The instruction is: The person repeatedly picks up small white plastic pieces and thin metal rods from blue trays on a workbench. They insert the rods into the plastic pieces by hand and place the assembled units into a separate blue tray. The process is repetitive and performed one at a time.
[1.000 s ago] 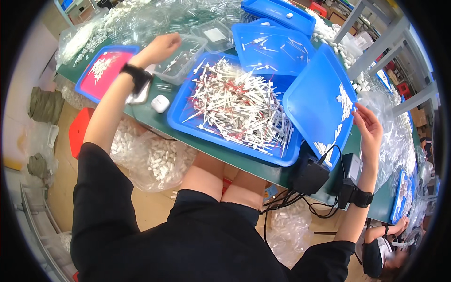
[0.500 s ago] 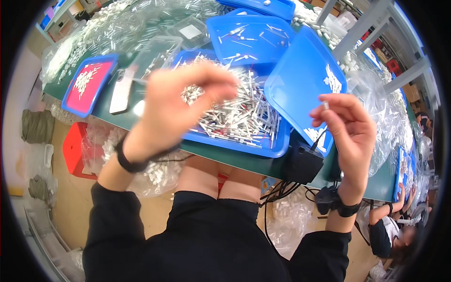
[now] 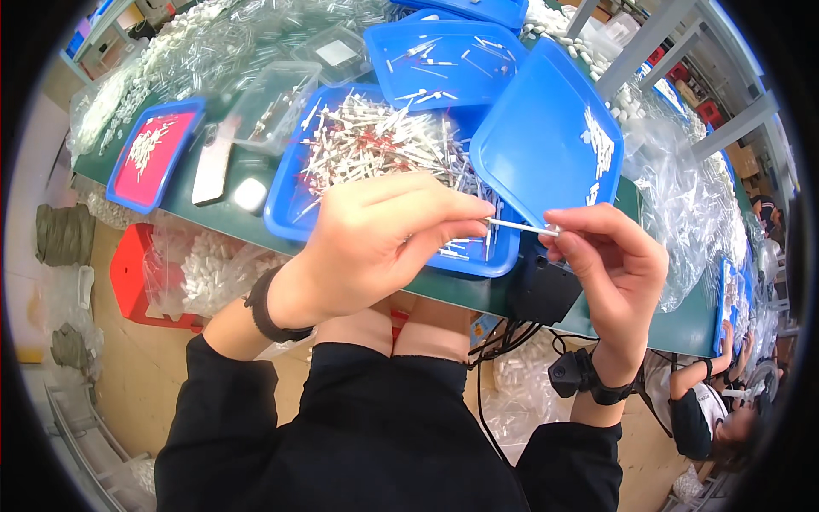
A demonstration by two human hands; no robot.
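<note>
A thin white stick-like part (image 3: 522, 226) spans the gap between my hands, above the near right corner of a large blue tray (image 3: 280, 200). My left hand (image 3: 384, 235) pinches its left end between thumb and forefinger. At the other end, the thumb and forefinger of my right hand (image 3: 614, 269) are closed around the tip, where a small white piece shows only in part. The large tray holds a heap of similar white sticks (image 3: 384, 141), some with red bits. Leaning over its right side is another blue tray (image 3: 529, 128) with a few white pieces.
Farther back lies a blue tray (image 3: 409, 72) with scattered sticks. To the left are a red-bottomed tray (image 3: 128, 183), a phone (image 3: 212, 171), a white case (image 3: 250, 194) and a clear box (image 3: 290, 90). A black box (image 3: 546, 290) with cables sits at the front edge. A co-worker (image 3: 695, 392) works at right.
My left hand has come right and down from over the heap and now pinches a stick. My right hand has lowered and moved slightly left, meeting the stick's end with its small white piece.
</note>
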